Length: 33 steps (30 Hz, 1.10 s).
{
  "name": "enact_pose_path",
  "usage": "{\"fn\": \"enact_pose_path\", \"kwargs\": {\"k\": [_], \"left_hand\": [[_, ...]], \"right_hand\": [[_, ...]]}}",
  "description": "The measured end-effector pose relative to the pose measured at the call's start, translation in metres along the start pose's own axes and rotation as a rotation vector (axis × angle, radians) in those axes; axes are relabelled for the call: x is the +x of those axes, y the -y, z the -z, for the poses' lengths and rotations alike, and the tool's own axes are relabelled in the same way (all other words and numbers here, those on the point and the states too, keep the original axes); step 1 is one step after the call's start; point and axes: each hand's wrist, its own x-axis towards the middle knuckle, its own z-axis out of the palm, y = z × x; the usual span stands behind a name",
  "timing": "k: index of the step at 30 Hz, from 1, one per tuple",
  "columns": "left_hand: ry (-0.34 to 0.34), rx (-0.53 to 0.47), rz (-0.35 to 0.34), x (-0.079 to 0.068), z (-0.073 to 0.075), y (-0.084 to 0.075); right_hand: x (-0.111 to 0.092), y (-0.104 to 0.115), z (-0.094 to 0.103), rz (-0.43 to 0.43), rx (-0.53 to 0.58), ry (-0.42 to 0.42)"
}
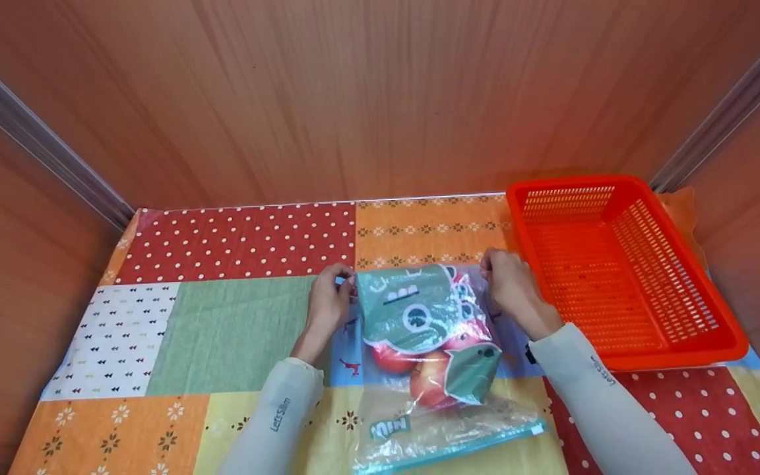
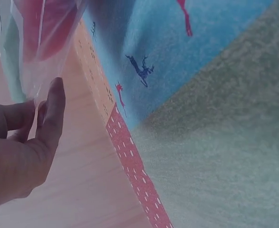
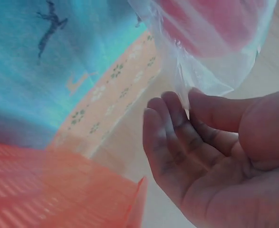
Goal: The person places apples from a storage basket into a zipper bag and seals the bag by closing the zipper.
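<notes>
A clear zip bag [image 1: 413, 310] with a green cartoon print lies before me, its blue zip strip [image 1: 452, 452] at the near end. Several red and yellow apples [image 1: 429, 379] show through the plastic, partly hidden by the print. My left hand [image 1: 330, 303] pinches the bag's far left corner; the left wrist view shows thumb and fingers [image 2: 56, 102] on the plastic. At the far right corner, my right hand [image 1: 515, 287] pinches the film between thumb and fingertips [image 3: 196, 97]. Red fruit [image 3: 210, 28] appears through the bag above that pinch.
An orange-red slotted basket [image 1: 604, 290] stands to the right, close beside my right hand. Patchwork cloth [image 1: 241, 330] covers the table. Wood-grain panels [image 1: 380, 99] rise behind it and on both sides.
</notes>
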Motion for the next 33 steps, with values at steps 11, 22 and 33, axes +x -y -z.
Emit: {"fn": "enact_pose_path", "kwargs": {"k": [11, 22, 33], "left_hand": [[-0.13, 0.043, -0.048, 0.026, 0.0, -0.006], [-0.15, 0.043, -0.059, 0.045, -0.006, -0.006], [-0.151, 0.131, -0.051, 0.053, -0.014, 0.002]], "right_hand": [[0.019, 0.01, 0.003, -0.016, -0.004, -0.074], [0.032, 0.008, -0.002, -0.074, -0.049, -0.071], [0.041, 0.002, -0.014, -0.106, -0.019, -0.051]]}}
